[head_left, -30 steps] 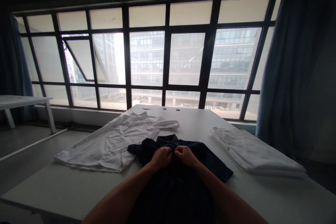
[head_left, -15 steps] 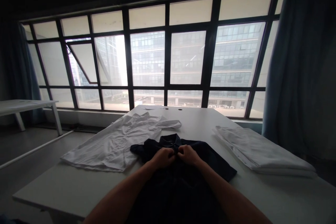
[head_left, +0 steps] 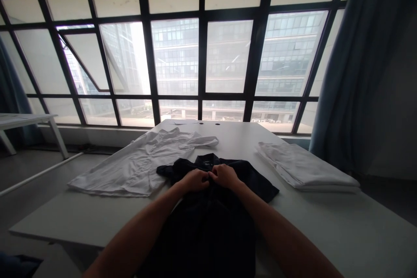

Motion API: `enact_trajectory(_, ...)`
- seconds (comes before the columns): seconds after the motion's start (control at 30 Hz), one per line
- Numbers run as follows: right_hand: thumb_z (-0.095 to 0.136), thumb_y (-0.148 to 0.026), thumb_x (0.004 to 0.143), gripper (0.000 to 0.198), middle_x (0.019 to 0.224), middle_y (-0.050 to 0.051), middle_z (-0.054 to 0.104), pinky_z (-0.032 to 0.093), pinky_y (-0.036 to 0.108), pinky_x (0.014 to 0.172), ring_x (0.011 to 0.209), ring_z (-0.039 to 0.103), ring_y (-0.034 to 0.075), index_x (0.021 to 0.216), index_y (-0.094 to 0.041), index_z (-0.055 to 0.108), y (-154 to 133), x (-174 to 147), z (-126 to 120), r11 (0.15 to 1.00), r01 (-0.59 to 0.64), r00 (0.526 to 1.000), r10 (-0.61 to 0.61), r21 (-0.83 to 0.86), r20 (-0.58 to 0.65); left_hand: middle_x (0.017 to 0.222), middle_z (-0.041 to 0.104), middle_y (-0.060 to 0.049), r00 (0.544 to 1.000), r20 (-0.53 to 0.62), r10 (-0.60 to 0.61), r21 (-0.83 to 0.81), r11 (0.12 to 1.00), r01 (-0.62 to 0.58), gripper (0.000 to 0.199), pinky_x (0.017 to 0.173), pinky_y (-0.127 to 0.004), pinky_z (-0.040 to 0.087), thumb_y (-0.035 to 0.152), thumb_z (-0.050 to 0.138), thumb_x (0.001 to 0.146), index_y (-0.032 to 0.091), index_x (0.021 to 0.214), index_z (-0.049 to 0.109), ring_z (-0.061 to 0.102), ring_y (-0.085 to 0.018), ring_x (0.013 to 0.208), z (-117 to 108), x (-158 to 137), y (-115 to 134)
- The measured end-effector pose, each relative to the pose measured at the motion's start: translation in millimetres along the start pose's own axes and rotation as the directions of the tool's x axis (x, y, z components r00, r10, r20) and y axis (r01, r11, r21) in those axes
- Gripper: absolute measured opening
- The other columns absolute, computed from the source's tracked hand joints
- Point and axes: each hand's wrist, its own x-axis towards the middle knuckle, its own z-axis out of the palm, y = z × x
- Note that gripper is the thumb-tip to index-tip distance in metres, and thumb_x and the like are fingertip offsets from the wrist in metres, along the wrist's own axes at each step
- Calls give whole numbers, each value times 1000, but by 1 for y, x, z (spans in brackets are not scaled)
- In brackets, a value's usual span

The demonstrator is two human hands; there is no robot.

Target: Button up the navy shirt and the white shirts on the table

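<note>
A dark collared shirt lies spread on the white table in front of me, its collar at the far end. My left hand pinches the front of the shirt just below the collar. Close beside it, my right hand grips the opposite side of the same front, the fingertips of both hands nearly meeting. Whatever small part sits between the fingers, such as a button, is too dark and hidden to make out.
A rumpled white shirt lies flat on the table to the left. On the right is a folded stack of white cloth. Another table stands at far left. Windows and a curtain are beyond.
The camera view has shifted, so the table and shirts sit a little higher and further left. Both hands stay at the shirt front below the collar, with the collar now partly hidden behind them.
</note>
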Motion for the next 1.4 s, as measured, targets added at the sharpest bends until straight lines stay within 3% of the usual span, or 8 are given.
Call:
enact_trajectory(0.17,46,-42,95,35,96,12,74,47,31,75,92,69,26,95,-19,73,7,4,6,995,-96,994,98,-42,43,68,67,-3,999,26,-36,39,999,35,19,58,-24,35,28,58,82,16,73,69,56,-14,60,-6,-3,5)
enact_trajectory(0.43,56,-32,86,31,102,8,73,47,31,78,98,67,26,112,-23,70,19,4,9,1000,-11,999,12,-22,45,69,70,-6,988,9,-157,8,988,157,49,59,-25,37,48,44,96,17,70,72,62,-17,65,-7,-1,10)
enact_trajectory(0.63,50,-25,88,25,98,7,74,46,29,77,93,68,24,101,-21,71,21,9,3,987,-133,977,147,94,-155,84,73,-5,982,-3,-189,54,980,189,31,68,-25,43,43,54,90,20,81,72,66,-20,79,-9,-1,12)
enact_trajectory(0.77,44,-29,95,28,100,5,73,47,27,79,92,68,19,111,-21,64,35,13,-3,945,-110,925,211,307,-317,109,71,-6,945,-230,-234,68,965,255,23,85,-29,45,32,50,92,22,104,67,64,-22,101,-19,-1,8)
enact_trajectory(0.93,60,-36,85,27,110,10,69,49,32,82,101,65,26,104,-18,68,80,5,-18,970,-227,972,231,82,-40,132,59,-17,862,-262,-434,171,858,484,50,101,-44,39,48,52,91,16,129,56,51,-32,124,-38,-9,-19)
enact_trajectory(1.07,74,-34,71,35,109,14,69,52,39,77,98,66,32,101,-16,69,123,-3,-28,896,-438,879,445,-79,170,142,49,-22,794,-43,-607,246,763,597,76,99,-47,40,63,64,77,15,135,51,45,-39,130,-50,-19,-39)
enact_trajectory(1.3,78,-28,70,23,89,14,71,51,33,66,82,68,27,83,-12,69,148,-3,-26,870,-489,861,472,54,191,117,66,-16,857,43,-514,261,834,487,42,86,-38,47,34,72,73,17,111,68,61,-34,109,-51,-17,-23)
enact_trajectory(1.4,72,-23,76,18,86,12,71,48,28,67,79,67,23,89,-10,69,149,-4,-35,878,-462,884,446,121,138,111,67,-12,895,-105,-434,269,854,446,30,86,-36,47,18,61,76,20,104,71,60,-30,106,-65,-20,-13)
